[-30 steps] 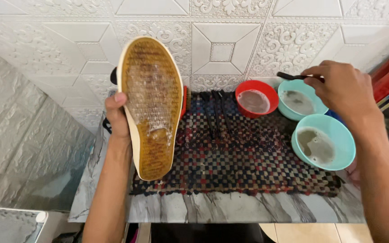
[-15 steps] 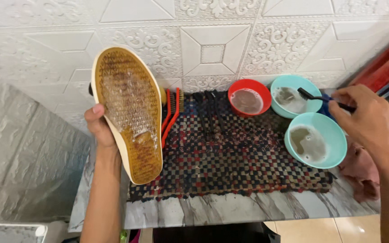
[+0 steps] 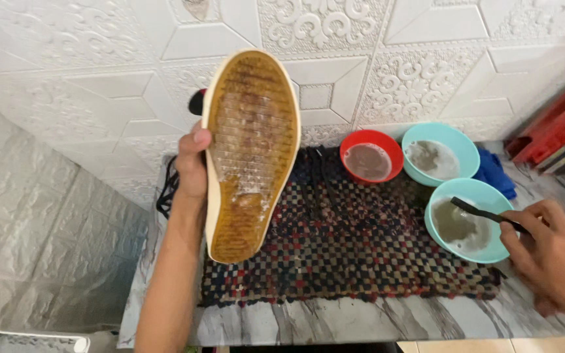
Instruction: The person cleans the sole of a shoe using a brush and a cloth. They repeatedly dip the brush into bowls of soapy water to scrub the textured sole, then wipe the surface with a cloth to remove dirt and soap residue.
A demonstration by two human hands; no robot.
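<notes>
L hand clamped on shoe edge, held over the woven mat, sole facing cam; long axis near vertical, toe up toward wall. R hand closed on black brush, tip in near teal bowl.

The shoe is held upright above the counter, sole facing the camera, toe up and heel down. The sole is yellow-brown with a grid tread, a cream rim, and a wet, glossy patch across its middle. The brush is thin and dark, lying tilted across the nearest bowl, its head over the murky grey water. The bowl is turquoise and stands at the mat's right edge.
</notes>
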